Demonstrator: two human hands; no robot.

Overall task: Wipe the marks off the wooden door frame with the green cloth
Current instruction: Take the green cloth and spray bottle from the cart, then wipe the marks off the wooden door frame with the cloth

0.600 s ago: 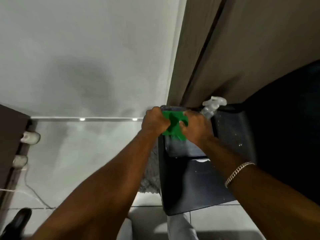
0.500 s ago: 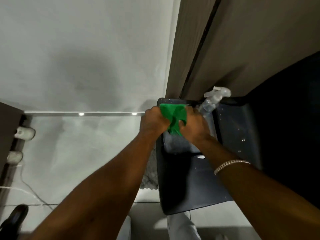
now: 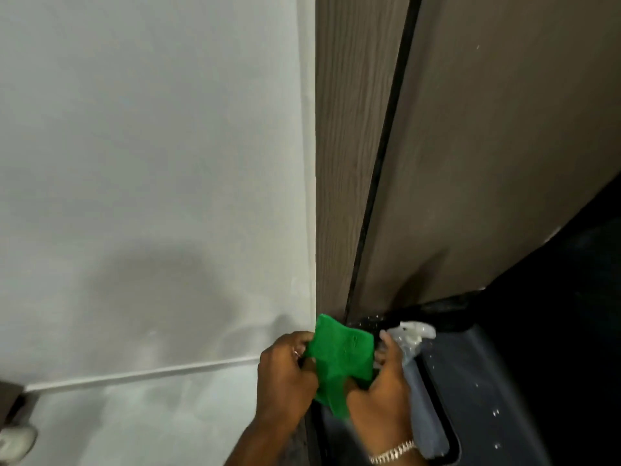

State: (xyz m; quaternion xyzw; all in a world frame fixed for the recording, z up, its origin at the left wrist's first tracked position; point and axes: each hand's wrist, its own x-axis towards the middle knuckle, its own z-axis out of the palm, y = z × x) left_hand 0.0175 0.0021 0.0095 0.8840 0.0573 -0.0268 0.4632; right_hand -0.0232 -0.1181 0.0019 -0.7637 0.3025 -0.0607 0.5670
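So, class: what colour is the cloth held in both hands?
Bright green cloth, clearest in the head view.

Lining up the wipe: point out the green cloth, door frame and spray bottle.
green cloth (image 3: 342, 351), head view, upper flat face.
door frame (image 3: 349, 163), head view, wood-grain front face.
spray bottle (image 3: 411, 332), head view, white trigger head.

wall (image 3: 151, 146) left | door frame (image 3: 349, 146) right | cloth (image 3: 339, 354) below frame

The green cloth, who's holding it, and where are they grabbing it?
Both hands hold the green cloth: the left hand pinches its left edge, and the right hand grips its right side and lower part.
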